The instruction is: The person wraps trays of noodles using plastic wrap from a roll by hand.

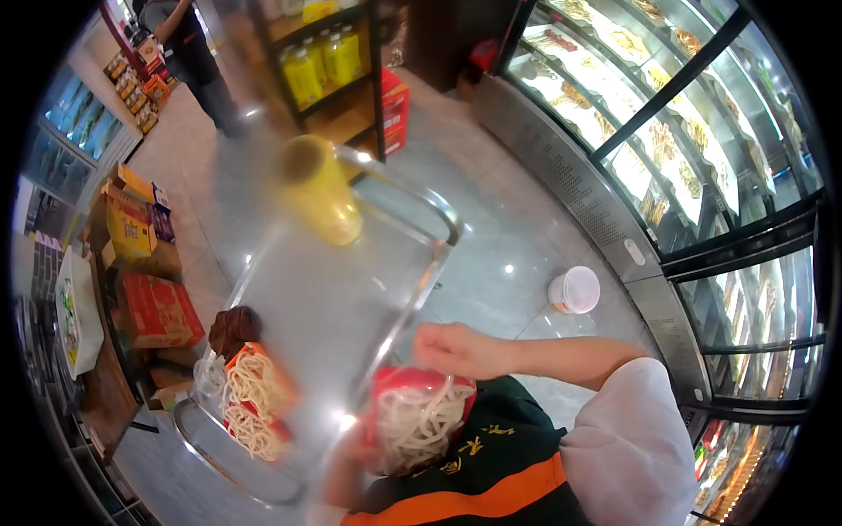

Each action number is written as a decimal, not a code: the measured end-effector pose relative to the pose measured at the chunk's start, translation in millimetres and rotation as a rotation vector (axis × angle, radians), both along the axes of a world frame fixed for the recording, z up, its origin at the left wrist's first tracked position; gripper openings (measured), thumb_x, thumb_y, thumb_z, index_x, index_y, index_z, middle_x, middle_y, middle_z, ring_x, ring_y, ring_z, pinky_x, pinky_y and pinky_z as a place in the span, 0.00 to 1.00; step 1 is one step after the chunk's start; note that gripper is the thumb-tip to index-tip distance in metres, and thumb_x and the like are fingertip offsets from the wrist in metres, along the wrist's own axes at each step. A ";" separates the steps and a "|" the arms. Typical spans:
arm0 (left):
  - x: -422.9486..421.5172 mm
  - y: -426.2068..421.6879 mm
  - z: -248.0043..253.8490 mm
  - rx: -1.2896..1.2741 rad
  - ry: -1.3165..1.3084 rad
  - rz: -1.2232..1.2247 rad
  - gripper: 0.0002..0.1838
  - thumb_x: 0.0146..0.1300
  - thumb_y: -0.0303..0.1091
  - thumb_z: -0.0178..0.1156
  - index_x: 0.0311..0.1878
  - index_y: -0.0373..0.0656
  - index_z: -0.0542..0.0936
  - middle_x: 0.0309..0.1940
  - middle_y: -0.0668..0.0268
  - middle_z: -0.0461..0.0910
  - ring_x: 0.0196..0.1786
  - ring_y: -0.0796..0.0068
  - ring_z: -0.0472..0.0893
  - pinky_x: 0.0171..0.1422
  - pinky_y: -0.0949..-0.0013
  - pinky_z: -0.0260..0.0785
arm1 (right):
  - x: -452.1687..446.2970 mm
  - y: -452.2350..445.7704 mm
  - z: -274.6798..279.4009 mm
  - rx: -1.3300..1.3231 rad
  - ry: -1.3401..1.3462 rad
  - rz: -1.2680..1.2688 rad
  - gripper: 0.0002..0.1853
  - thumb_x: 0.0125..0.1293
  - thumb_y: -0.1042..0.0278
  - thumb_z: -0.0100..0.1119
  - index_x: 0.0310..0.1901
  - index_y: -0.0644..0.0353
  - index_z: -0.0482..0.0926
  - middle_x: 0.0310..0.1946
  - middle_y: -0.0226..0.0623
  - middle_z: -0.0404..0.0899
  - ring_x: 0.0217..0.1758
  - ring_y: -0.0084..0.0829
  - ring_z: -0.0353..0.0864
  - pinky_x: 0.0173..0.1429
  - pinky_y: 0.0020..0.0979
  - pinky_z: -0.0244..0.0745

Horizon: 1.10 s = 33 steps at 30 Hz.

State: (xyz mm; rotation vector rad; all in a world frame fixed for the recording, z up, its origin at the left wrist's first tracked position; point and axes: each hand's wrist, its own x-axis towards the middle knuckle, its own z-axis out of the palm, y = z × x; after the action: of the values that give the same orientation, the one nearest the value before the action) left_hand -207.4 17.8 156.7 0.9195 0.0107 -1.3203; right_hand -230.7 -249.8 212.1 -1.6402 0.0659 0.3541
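In front of my apron is a red pack of thick pale noodles [423, 419] with a glossy, see-through covering. My left hand [353, 451], smeared by motion, grips the left side of this pack. Just above its top edge, my right hand [452, 349] is closed with the fingers curled; whatever it pinches is hidden. More pale noodles [252, 399] lie in red-orange packaging on the steel trolley [329, 298]. Beside them are a dark brown bundle [234, 331] and clear plastic [209, 375]. A translucent yellow cylinder [320, 188] stands at the trolley's far end.
Lit glass display cases [649, 131] run along the right. A white lidded tub [574, 290] stands on the tiled floor. Cardboard boxes [158, 307] are stacked at left, and a shelf with yellow bottles [320, 66] stands ahead. Another person [189, 53] is farther back.
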 end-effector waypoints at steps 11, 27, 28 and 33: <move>-7.4 6.4 -16.6 0.115 -0.054 -0.016 0.44 0.32 0.33 0.58 0.60 0.36 0.55 0.53 0.58 0.65 0.53 0.66 0.68 0.57 0.68 0.60 | -5.7 18.6 -58.4 0.448 0.334 0.044 0.09 0.63 0.64 0.46 0.31 0.60 0.68 0.26 0.25 0.67 0.29 0.16 0.65 0.33 0.19 0.65; 3.0 -23.1 -42.6 0.017 -0.016 0.041 0.42 0.37 0.30 0.57 0.60 0.37 0.54 0.53 0.58 0.65 0.54 0.67 0.68 0.55 0.68 0.62 | -42.0 69.5 -103.6 1.262 0.464 -0.120 0.17 0.62 0.67 0.45 0.51 0.63 0.65 0.49 0.38 0.68 0.50 0.29 0.70 0.54 0.31 0.66; 4.5 -23.7 -43.7 0.015 -0.018 0.050 0.42 0.37 0.30 0.57 0.61 0.38 0.54 0.53 0.58 0.65 0.54 0.67 0.68 0.55 0.68 0.62 | -48.6 72.0 -107.3 1.187 0.423 -0.139 0.17 0.62 0.66 0.45 0.51 0.63 0.65 0.49 0.38 0.68 0.51 0.29 0.69 0.54 0.31 0.66; 2.8 -23.7 -48.3 0.015 -0.001 0.117 0.41 0.38 0.29 0.57 0.61 0.38 0.54 0.53 0.58 0.65 0.54 0.68 0.67 0.55 0.67 0.62 | -72.6 84.8 -131.6 0.905 0.250 -0.231 0.18 0.63 0.65 0.44 0.52 0.63 0.63 0.51 0.38 0.67 0.52 0.29 0.68 0.55 0.31 0.65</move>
State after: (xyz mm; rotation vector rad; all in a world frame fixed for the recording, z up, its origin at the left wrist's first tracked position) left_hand -204.6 -5.9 108.4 0.9193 0.0727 -1.2126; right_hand -303.3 -165.0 80.5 -0.6804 0.2434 0.3383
